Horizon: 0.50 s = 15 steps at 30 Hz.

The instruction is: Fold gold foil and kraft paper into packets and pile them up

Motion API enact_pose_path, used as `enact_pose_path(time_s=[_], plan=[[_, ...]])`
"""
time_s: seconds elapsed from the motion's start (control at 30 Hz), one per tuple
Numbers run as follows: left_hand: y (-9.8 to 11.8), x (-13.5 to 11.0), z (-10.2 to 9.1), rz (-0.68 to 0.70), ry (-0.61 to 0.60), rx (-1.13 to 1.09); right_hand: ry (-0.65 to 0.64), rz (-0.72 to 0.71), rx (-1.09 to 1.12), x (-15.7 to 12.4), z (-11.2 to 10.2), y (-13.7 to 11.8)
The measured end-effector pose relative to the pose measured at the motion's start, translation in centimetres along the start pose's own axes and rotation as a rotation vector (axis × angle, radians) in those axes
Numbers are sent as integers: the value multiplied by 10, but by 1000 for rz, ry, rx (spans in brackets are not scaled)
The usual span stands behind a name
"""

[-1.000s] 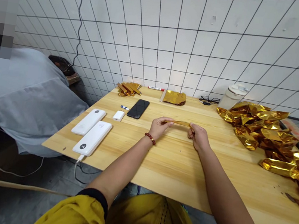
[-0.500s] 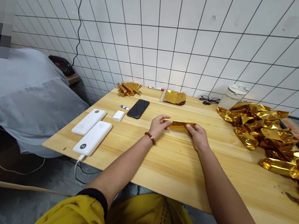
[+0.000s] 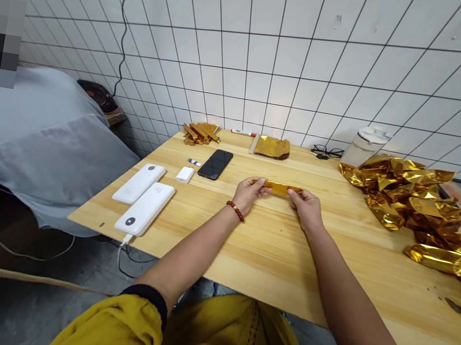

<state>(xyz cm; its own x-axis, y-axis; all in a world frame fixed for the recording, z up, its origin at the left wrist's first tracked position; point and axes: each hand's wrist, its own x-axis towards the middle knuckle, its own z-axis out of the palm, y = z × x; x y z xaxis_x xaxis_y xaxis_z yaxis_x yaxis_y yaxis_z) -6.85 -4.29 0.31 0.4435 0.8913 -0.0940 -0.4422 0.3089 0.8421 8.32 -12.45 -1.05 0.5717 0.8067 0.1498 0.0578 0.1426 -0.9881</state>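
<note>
A narrow piece of gold foil paper [image 3: 279, 188] is stretched level between my two hands, just over the wooden table [image 3: 254, 246]. Its left end is pinched by my left hand [image 3: 249, 192], which has a beaded bracelet [image 3: 235, 210] at the wrist. Fingers and thumb of my right hand [image 3: 306, 206] close on the other end. Farther back lies a stack of gold foil sheets [image 3: 272, 147]. To the left of that is a small pile of folded gold strips [image 3: 200, 133].
Left of my hands lie a black phone [image 3: 215, 164], a white charger [image 3: 185, 174] and two white power banks [image 3: 145, 208]. A marker [image 3: 243, 133], glasses [image 3: 327, 151] and a white cup [image 3: 366, 147] stand along the wall. Crumpled gold foil pieces [image 3: 431, 258] cover the right side.
The foil piece looks narrower and flatter than before, its edge folded over. Both hands keep their grip at its ends. The view has shifted slightly.
</note>
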Motion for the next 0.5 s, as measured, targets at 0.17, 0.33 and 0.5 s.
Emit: enact_pose_path(time_s=[0.17,0.33,0.5], plan=[[-1,-2,2,3,9,41,-7,9,6,0,0,-1],[-4,-2,2,50,9,64,-61,-12,3,-2,1,-2],[-8,-1,3,76,-20,94,-34,14,-31,-2,3,1]])
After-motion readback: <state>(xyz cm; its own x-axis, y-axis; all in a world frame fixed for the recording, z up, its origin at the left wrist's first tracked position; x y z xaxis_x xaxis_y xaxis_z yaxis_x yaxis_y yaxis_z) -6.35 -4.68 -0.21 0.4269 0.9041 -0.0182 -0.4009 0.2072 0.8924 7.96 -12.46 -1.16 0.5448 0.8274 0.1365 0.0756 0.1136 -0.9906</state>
